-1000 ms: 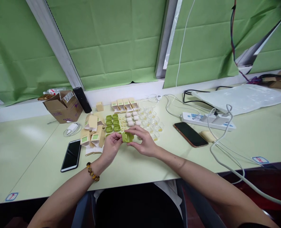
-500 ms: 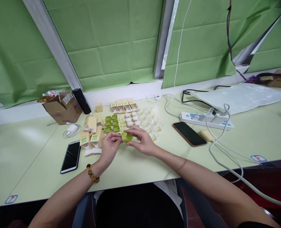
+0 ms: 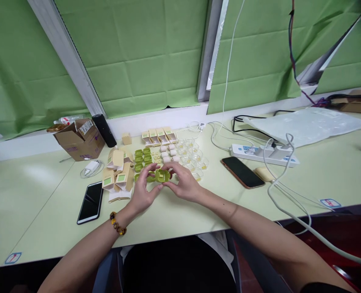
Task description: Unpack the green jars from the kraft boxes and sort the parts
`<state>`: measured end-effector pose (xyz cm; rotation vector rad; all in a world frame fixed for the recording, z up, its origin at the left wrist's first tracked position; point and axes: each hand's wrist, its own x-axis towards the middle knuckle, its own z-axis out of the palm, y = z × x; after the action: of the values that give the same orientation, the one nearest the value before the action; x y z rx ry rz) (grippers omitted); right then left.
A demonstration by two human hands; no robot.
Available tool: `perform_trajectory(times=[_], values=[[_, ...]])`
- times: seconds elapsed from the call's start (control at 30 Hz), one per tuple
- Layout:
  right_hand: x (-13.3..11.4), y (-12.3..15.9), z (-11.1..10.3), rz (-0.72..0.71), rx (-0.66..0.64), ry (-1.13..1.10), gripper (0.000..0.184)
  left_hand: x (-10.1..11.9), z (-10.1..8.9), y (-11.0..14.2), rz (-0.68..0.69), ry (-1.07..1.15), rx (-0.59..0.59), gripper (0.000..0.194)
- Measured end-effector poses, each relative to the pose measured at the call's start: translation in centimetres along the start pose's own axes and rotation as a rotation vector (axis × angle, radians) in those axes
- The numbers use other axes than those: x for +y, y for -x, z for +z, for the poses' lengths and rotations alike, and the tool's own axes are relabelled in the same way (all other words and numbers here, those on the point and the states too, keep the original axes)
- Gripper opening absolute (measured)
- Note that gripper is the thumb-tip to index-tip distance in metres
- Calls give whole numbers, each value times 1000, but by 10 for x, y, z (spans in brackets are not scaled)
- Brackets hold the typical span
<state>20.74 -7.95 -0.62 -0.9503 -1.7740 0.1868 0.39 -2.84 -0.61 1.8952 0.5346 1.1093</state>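
Observation:
A small green plastic case (image 3: 162, 176) with a raised part inside is tilted toward me above the table. My right hand (image 3: 182, 182) grips it from the right, thumb below and fingers above. My left hand (image 3: 144, 190) curls round its left side, with thumb and fingertips at its edge. Just behind my hands stand rows of similar green cases (image 3: 138, 159), partly covered by my fingers. Small yellowish pieces (image 3: 156, 155), pale pink-white rolls (image 3: 165, 154) and clear plastic covers (image 3: 195, 156) lie in rows to their right.
Folded paper boxes (image 3: 124, 178) and a phone (image 3: 90, 202) lie left of my hands, with a cardboard box (image 3: 81, 140) behind. More paper boxes (image 3: 158, 137) stand at the back. On the right are another phone (image 3: 243, 171), a power strip (image 3: 264, 154) and loose cables.
The green case has turned so that its inside shows more. My left hand has shifted its hold, spreading its fingers from a pinch into a wider curve round the case.

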Motion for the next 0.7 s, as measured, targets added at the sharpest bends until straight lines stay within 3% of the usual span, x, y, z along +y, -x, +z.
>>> perform_trajectory(times=[0.17, 0.27, 0.4, 0.57, 0.7], values=[[-1, 0, -1, -76, -6, 26, 25, -7, 3, -1, -128, 35, 27, 52], [-5, -3, -5, -47, -13, -24, 21, -7, 5, -2, -141, 63, 76, 50], [-9, -4, -8, -27, 14, -34, 18, -1, 6, 0, -92, 61, 85, 44], [-5, -2, -2, -130, 23, 153, 15, 4, 6, 3, 12, -27, 26, 41], [-4, -1, 2, -192, 43, 175, 20, 4, 5, 3, 51, -113, 11, 41]])
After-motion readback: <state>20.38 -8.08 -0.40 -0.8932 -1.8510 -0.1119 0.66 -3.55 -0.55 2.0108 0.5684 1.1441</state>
